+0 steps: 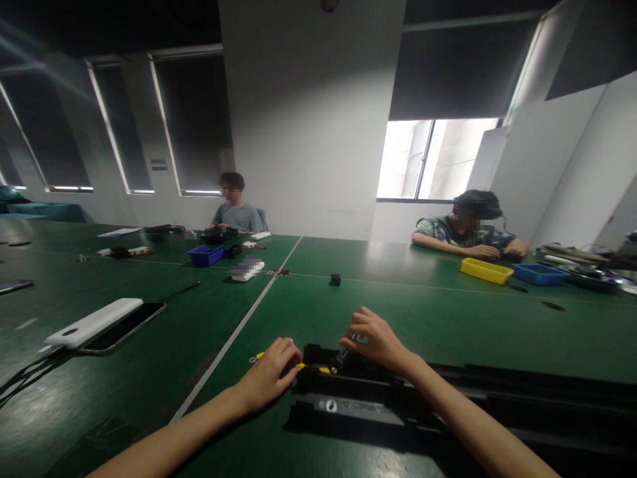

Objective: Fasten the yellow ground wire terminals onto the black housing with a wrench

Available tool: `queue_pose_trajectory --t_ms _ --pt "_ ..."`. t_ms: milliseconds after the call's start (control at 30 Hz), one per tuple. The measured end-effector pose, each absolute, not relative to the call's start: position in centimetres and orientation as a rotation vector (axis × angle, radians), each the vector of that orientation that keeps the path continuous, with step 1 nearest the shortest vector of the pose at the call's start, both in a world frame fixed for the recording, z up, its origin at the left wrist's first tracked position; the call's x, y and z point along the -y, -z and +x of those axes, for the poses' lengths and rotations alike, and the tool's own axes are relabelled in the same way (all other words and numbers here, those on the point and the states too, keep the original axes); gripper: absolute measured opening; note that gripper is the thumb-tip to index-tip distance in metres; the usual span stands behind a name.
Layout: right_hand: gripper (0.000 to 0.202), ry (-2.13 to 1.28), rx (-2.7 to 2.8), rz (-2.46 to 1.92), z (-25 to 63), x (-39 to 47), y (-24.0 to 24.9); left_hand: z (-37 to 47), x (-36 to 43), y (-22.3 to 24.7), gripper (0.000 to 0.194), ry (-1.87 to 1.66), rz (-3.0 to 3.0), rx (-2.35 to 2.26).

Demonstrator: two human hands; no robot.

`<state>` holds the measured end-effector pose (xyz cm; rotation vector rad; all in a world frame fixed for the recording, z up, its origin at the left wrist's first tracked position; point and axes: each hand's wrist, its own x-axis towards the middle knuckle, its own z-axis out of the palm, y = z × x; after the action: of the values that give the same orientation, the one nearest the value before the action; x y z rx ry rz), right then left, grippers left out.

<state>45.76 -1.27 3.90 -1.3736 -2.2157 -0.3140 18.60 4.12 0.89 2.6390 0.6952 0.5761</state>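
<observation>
My left hand is closed on a yellow cable at the left end of a long black part. One ring-shaped end of the cable sticks out left of the hand; the other lies on the black part. My right hand is above that part, its fingers bent round a small dark tool whose tip is beside the right cable end. A second black piece with a grey label lies nearer to me, parallel to the first.
On the green table are a white power bank, a phone, a small black block, a blue tray and a yellow tray. Two people sit across the table.
</observation>
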Motion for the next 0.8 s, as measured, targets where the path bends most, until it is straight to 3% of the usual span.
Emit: queue_pose_trajectory --t_ms 800 --pt "0.018 0.332 2.190 -1.363 45.66 1.38 -3.81 18.60 -4.05 -1.10 0.012 -0.552 2.620 -0.721"
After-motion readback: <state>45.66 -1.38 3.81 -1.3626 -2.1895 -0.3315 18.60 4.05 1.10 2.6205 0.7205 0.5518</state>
